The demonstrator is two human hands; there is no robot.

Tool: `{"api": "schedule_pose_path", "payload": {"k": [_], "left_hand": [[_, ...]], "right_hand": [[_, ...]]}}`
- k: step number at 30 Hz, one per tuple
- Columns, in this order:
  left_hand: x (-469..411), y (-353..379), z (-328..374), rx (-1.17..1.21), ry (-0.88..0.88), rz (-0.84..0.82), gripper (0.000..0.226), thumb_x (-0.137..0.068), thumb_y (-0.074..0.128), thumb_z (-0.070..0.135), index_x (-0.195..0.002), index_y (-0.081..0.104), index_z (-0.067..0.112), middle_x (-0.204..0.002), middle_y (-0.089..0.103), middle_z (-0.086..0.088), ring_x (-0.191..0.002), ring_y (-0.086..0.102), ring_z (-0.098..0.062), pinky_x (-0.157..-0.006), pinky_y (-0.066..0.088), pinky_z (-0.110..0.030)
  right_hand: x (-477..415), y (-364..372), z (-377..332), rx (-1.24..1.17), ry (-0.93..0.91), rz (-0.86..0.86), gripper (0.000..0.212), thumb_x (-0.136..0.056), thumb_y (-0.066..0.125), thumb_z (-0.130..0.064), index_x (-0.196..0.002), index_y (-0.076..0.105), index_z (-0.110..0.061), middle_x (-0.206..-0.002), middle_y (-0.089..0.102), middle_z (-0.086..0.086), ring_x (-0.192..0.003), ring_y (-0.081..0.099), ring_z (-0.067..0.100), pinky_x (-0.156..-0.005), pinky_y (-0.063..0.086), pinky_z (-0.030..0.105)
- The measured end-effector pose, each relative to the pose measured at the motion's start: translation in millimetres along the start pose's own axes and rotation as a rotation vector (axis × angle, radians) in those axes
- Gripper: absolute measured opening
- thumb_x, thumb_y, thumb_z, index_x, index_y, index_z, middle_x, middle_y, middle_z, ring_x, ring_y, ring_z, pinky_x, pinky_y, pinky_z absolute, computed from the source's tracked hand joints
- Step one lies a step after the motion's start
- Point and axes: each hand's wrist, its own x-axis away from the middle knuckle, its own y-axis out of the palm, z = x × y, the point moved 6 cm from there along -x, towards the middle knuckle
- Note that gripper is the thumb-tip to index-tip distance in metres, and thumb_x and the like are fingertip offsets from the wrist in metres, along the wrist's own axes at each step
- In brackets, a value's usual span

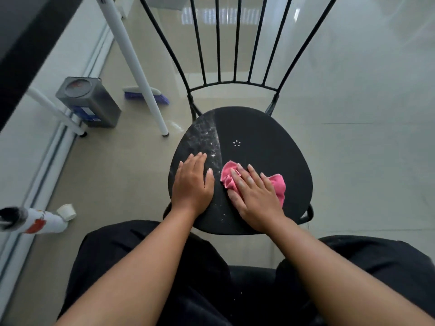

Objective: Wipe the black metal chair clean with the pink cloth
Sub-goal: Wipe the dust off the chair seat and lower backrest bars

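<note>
The black metal chair (263,142) stands in front of me, its round seat facing up and its thin back bars rising behind. White dust covers the left strip of the seat; the wider part to the right looks dark and clean. My left hand (194,184) lies flat on the dusty left front of the seat, fingers together, holding nothing. My right hand (255,196) presses flat on the crumpled pink cloth (277,187) at the seat's front middle. The cloth shows on both sides of the fingers.
A grey metal can (90,102) stands on the tiled floor at the left. White table legs (136,67) rise beside it, with a purple broom head (146,94) behind. A white spray bottle (40,220) and a small white cap (67,211) lie at the lower left.
</note>
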Motion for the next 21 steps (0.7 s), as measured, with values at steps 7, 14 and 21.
{"api": "schedule_pose_path", "payload": {"k": [7,14,21], "left_hand": [[40.8,33.5,78.7,-0.156,0.343,-0.087,0.065,-0.091,0.042,0.049,-0.148,0.038,0.017,-0.156,0.034,-0.006,-0.147,0.021,-0.026,-0.12,0.011,-0.05],[43.3,74.1,82.0,-0.394,0.211,-0.275,0.064,-0.094,0.017,0.062,-0.153,0.02,0.036,-0.163,0.016,0.001,-0.15,0.005,-0.029,-0.119,-0.005,-0.052],[87.4,35.3,17.5,-0.419,0.069,-0.221,0.062,-0.095,0.022,0.064,-0.153,0.015,0.04,-0.164,0.006,0.004,-0.15,0.003,-0.029,-0.117,-0.004,-0.053]], "right_hand": [[1.8,-41.6,75.2,-0.115,0.184,0.185,0.053,-0.101,0.025,-0.042,-0.152,0.021,-0.029,-0.16,0.017,-0.003,-0.148,0.007,0.018,-0.119,0.006,0.04],[-2.5,-40.4,96.6,-0.105,0.19,0.166,0.049,-0.103,0.029,-0.033,-0.151,0.026,-0.022,-0.16,0.019,-0.001,-0.148,0.01,0.017,-0.12,0.009,0.037],[-32.7,-23.3,66.4,0.111,0.178,0.1,0.057,-0.097,0.017,-0.057,-0.151,0.01,-0.041,-0.162,0.002,-0.003,-0.149,-0.005,0.022,-0.12,-0.002,0.044]]}}
